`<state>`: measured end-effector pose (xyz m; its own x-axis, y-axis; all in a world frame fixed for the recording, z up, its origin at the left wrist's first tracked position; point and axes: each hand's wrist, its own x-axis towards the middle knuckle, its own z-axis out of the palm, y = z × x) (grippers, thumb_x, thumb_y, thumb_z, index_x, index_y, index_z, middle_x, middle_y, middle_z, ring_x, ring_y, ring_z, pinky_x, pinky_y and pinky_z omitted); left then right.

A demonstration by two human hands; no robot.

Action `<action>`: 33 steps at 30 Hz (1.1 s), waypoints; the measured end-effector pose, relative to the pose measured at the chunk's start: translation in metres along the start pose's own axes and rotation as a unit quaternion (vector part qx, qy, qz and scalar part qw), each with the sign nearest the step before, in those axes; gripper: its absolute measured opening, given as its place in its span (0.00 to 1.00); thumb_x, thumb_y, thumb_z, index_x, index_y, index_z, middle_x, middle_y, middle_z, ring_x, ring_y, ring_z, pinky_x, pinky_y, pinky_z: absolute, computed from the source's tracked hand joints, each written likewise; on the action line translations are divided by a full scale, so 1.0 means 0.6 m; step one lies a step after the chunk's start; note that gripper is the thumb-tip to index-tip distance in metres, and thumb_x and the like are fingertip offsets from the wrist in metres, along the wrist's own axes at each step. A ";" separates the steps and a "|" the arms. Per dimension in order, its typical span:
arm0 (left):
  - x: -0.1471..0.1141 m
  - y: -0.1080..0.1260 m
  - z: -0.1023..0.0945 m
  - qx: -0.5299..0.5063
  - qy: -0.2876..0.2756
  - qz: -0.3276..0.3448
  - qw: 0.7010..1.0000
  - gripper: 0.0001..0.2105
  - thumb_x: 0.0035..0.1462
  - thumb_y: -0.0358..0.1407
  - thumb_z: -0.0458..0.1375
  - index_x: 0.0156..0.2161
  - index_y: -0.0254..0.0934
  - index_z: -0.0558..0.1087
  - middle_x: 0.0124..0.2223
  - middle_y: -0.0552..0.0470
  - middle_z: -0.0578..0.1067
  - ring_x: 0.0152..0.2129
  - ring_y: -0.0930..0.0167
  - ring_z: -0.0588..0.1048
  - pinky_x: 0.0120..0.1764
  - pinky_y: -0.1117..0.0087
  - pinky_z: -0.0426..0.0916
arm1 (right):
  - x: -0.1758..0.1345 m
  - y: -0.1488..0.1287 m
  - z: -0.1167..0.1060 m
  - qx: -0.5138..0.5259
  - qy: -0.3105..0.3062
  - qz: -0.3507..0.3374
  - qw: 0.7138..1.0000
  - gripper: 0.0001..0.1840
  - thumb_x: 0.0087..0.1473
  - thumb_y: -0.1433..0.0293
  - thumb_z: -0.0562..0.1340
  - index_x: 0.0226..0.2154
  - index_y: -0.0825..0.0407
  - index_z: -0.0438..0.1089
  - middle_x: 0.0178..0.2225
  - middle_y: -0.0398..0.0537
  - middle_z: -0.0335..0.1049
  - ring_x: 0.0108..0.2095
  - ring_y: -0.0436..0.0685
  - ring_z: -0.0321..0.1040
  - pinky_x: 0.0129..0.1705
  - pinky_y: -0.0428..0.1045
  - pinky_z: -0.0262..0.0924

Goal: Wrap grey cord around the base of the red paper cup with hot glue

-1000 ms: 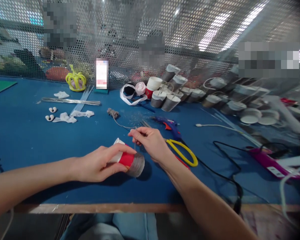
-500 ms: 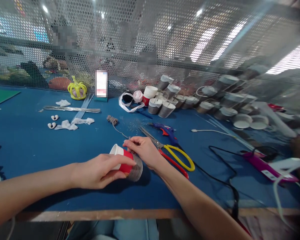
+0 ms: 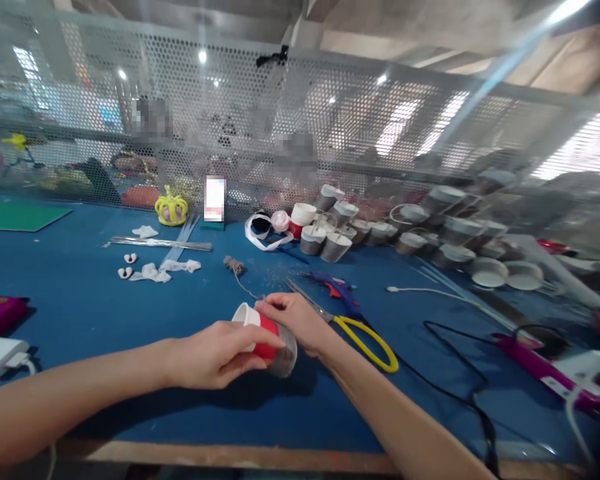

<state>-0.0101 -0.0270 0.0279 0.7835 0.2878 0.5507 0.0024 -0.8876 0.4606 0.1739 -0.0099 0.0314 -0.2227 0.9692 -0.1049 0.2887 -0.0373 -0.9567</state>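
Observation:
My left hand (image 3: 215,357) is wrapped round a red and white paper cup (image 3: 266,337), tipped on its side with its white rim toward the upper left. Grey cord (image 3: 286,360) is wound in close turns round the cup's base end. At the cup's far side, my right hand (image 3: 295,320) pinches the cord's running length between thumb and fingers. That length trails across the table to a small bundle of grey cord (image 3: 234,265). Scissors with a yellow handle (image 3: 367,343) lie just beyond my right wrist, partly covered by my arm. Behind them rests a blue glue gun (image 3: 335,288).
Several cord-wrapped cups (image 3: 336,245) are piled at the back right. A yellow crown-shaped piece (image 3: 171,208), metal rods (image 3: 160,244) and white scraps (image 3: 153,272) lie at the left. Black cable (image 3: 445,383) and a purple power strip (image 3: 545,370) lie at the right; perforated mesh (image 3: 260,127) stands behind.
The view has tilted up, so the table sits lower in the picture. Both hands keep their hold on the cup and cord. The scissors' red handle is now hidden by my right arm.

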 end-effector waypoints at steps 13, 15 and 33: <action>0.025 -0.043 -0.023 -0.046 0.129 -0.203 0.969 0.15 0.58 0.33 0.51 0.51 0.36 0.60 0.44 0.45 0.72 0.35 0.68 0.72 0.39 0.67 0.67 | 0.010 -0.026 -0.033 0.146 0.008 0.028 0.989 0.28 0.50 0.47 0.55 0.36 0.55 0.69 0.34 0.55 0.73 0.30 0.55 0.70 0.32 0.51 0.65; 0.023 -0.056 -0.016 -0.076 0.158 -0.219 0.960 0.15 0.57 0.34 0.52 0.49 0.35 0.61 0.46 0.45 0.71 0.38 0.67 0.71 0.43 0.65 0.66 | 0.005 -0.019 -0.026 0.162 -0.010 0.026 0.986 0.23 0.48 0.51 0.61 0.37 0.53 0.69 0.33 0.51 0.74 0.28 0.54 0.70 0.31 0.51 0.66; -0.005 -0.089 0.024 -0.196 0.204 -0.282 0.917 0.15 0.53 0.40 0.58 0.43 0.31 0.69 0.39 0.47 0.75 0.34 0.68 0.71 0.41 0.68 0.65 | 0.008 0.008 -0.005 0.213 0.008 0.099 0.972 0.16 0.59 0.60 0.52 0.34 0.55 0.67 0.24 0.49 0.72 0.22 0.51 0.69 0.24 0.46 0.66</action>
<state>-0.0037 0.0143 -0.0088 0.4282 0.8429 0.3258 0.0488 -0.3815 0.9231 0.1772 -0.0047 0.0274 -0.1869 0.9363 -0.2972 -0.0890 -0.3174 -0.9441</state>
